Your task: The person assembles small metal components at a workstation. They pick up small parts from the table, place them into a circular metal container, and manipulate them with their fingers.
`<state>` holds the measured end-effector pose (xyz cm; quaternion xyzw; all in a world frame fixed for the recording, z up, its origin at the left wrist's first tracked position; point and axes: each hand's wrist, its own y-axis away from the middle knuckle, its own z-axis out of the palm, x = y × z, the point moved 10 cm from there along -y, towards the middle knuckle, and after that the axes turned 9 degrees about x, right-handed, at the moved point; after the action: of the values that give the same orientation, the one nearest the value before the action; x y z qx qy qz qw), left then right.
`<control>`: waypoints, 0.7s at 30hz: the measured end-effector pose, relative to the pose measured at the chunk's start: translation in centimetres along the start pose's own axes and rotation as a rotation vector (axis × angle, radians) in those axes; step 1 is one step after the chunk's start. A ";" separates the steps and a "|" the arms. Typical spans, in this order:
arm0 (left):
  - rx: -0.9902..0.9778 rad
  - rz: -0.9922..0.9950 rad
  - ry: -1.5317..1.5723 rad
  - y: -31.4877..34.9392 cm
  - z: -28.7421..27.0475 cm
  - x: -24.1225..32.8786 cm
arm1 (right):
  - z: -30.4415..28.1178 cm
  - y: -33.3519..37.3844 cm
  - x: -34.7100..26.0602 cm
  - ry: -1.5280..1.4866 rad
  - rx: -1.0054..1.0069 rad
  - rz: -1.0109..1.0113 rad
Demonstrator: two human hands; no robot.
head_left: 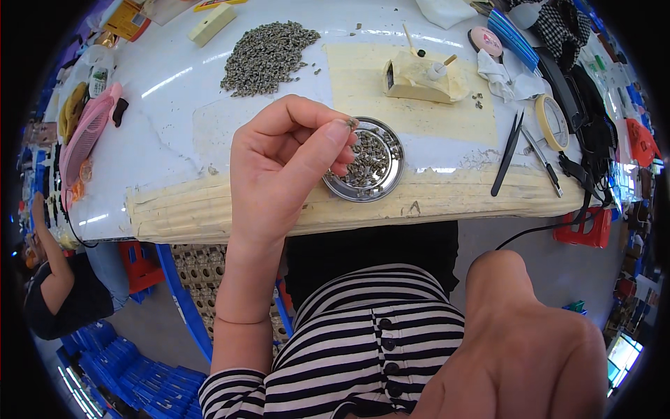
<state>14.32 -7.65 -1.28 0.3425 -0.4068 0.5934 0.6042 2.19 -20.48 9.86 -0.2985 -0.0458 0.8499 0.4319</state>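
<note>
My left hand point(279, 160) is raised over the table's near edge, thumb and forefinger pinched on a small metal part point(352, 123). Just beyond and below these fingertips, a round shiny metal dish point(399, 164) holds many similar small greyish parts point(370, 155). The hand covers the dish's left side. My right hand point(523, 363) is lifted close to the camera at the lower right. Its back shows large, while the fingers are cut off or hidden, so I cannot tell what they hold.
A heap of small parts point(269, 56) lies farther back. Right of it stands a tape-covered block point(422, 80) with sticks. Black tweezers point(508, 153), a pen-like tool point(543, 160) and a tape roll point(551, 122) lie at right. A pink basket point(87, 146) is at left; another person point(70, 290) sits beyond.
</note>
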 end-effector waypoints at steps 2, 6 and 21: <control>0.009 0.008 -0.039 0.0 0.0 0.1 | -0.1 0.1 0.0 -0.007 0.009 -0.003; 0.007 0.028 -0.047 -0.1 0.0 0.3 | 0.1 0.2 -0.3 -0.036 0.007 -0.008; 0.018 0.024 -0.006 0.0 0.1 0.3 | 0.2 0.1 -0.7 -0.064 0.045 0.010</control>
<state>14.28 -7.55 -0.95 0.3451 -0.4073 0.6031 0.5927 2.30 -21.05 10.30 -0.2616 -0.0389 0.8619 0.4327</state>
